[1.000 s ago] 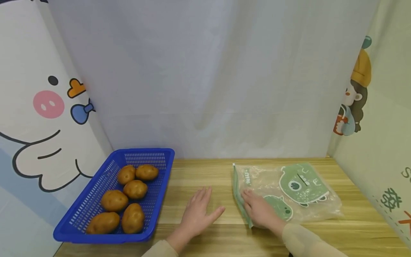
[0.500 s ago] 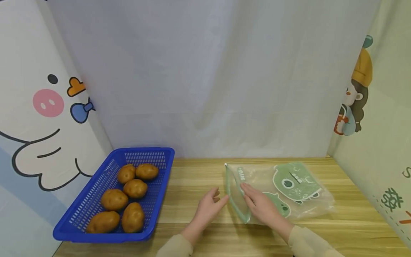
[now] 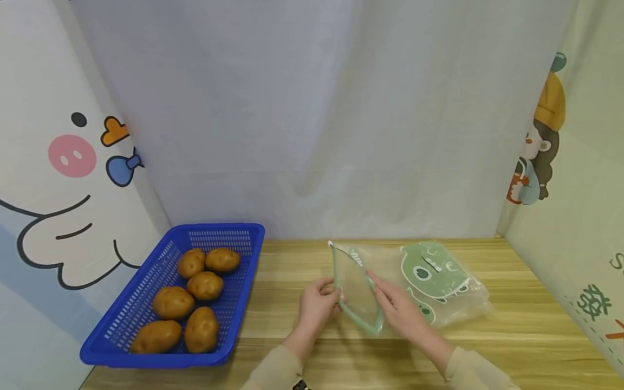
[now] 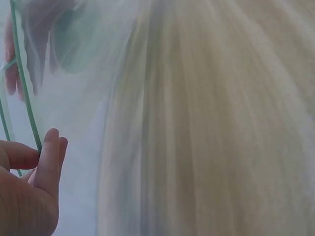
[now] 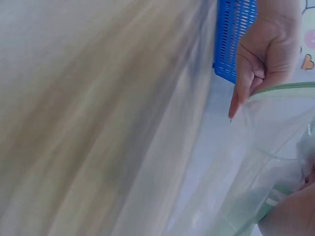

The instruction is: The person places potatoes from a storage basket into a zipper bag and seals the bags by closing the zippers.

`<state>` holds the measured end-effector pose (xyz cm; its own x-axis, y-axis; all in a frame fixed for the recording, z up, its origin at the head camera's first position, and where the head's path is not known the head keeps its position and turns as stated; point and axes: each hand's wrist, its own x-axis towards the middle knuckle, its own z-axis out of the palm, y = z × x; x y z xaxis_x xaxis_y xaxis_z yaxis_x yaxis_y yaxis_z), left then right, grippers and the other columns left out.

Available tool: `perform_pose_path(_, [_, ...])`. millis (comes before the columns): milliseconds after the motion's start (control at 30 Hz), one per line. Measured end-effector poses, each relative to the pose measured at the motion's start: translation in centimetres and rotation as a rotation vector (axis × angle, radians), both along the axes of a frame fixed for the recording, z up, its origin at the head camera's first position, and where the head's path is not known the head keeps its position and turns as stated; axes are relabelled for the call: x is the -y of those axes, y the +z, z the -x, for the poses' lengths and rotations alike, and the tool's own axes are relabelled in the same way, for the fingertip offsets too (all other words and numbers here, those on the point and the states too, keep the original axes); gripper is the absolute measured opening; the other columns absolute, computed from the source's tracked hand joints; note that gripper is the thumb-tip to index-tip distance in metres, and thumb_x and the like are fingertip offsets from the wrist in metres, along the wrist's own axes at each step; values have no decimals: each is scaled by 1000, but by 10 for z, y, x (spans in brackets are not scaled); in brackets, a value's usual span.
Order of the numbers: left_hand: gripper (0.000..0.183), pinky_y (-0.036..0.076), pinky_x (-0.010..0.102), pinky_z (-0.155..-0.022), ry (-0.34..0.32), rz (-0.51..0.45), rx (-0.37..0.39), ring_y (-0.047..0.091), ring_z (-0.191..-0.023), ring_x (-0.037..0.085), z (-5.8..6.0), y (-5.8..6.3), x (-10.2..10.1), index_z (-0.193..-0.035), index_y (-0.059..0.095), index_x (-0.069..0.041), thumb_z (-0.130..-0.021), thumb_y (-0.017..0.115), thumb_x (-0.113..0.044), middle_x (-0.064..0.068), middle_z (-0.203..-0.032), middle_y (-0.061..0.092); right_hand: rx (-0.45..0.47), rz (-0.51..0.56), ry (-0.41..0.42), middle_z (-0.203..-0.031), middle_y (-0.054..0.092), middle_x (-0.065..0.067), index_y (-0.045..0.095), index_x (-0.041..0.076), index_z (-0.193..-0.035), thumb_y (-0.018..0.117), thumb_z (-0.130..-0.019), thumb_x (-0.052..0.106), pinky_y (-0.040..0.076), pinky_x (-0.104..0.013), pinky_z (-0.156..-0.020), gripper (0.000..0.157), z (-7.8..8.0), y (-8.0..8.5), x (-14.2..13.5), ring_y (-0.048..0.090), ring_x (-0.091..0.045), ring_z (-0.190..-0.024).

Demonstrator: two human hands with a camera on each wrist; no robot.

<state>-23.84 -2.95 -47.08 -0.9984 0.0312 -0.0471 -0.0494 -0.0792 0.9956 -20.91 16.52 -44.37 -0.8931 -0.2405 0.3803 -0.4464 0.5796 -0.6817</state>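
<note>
A clear zip bag (image 3: 434,271) with green cartoon creatures printed on it stretches across the table, its green-edged mouth parted and facing left. My left hand (image 3: 316,307) pinches the left rim of that mouth between thumb and fingers. In the left wrist view the green zip strip (image 4: 27,98) runs down into the pinch of the left hand (image 4: 29,191). My right hand (image 3: 402,311) holds the opposite rim, its fingers partly hidden by the film. From the right wrist, part of the right hand (image 5: 290,211) shows at the lower corner, across the mouth from the left hand (image 5: 270,54).
A blue plastic basket (image 3: 246,303) holding several potatoes (image 3: 202,330) stands left of my hands. The wooden table (image 3: 292,260) ends at a pale hanging cloth (image 3: 312,135) behind. Printed panels (image 3: 585,189) close in the sides.
My left hand has moved right from lying open on the table and taken the bag's near rim. The bag has slid left with my right hand, and its mouth has spread wider.
</note>
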Motion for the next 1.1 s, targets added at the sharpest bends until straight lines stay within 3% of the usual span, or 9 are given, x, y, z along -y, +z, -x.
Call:
perform_pose_path(200, [33,60,33,-68,123,-33,-57,72,-79,27,4,12,10,-116,63,13,-83,67,12,19,-93,68,-38,125,-49,-142,51,-16,49,2,-145,41,-108,14,42,-52,-102,40,-1,17,-13,48,-36,-130])
perform_pose_path(300, [28,60,33,-67,165,-58,-82,72,-77,25,6,19,17,-112,63,14,-84,66,12,19,-90,68,-9,202,-73,-142,53,-15,48,4,-146,37,-109,19,45,-33,-102,41,-3,25,-22,48,-35,-131])
perform_pose_path(433, [21,60,31,-67,207,-92,-133,71,-73,21,7,30,26,-106,64,17,-85,66,11,18,-85,67,33,295,-92,-138,57,-14,52,4,-142,33,-110,24,39,-14,-97,43,-5,31,-32,50,-27,-129])
perform_pose_path(600, [17,60,29,-65,279,-135,-198,68,-69,17,4,45,31,-99,67,17,-83,64,14,15,-81,65,98,459,-82,-135,58,-14,53,-3,-138,30,-110,29,42,-22,-98,48,-8,30,-38,52,-1,-120])
perform_pose_path(733, [17,60,29,-65,317,-149,-233,68,-69,17,0,49,31,-99,68,17,-83,62,15,17,-82,67,141,589,-67,-128,59,-1,49,-11,-136,32,-109,31,45,-21,-95,52,-8,26,-40,54,5,-114])
perform_pose_path(833, [16,60,29,-65,313,-89,-313,70,-70,21,-5,53,29,-98,70,15,-84,63,14,21,-84,69,140,606,-62,-125,60,3,49,-12,-135,33,-109,31,46,-20,-94,52,-7,26,-40,55,3,-114])
perform_pose_path(967, [15,59,28,-64,305,12,-461,71,-72,29,-11,62,23,-97,73,10,-85,64,11,21,-84,71,99,544,-70,-131,58,-14,54,-11,-132,36,-109,26,47,-18,-93,47,-7,29,-39,55,4,-113])
perform_pose_path(1100, [14,59,27,-63,307,34,-516,71,-72,33,-14,69,17,-96,74,9,-84,66,10,19,-81,72,34,431,-61,-133,58,-21,57,-6,-132,42,-108,19,46,-13,-90,38,-8,32,-34,54,6,-113])
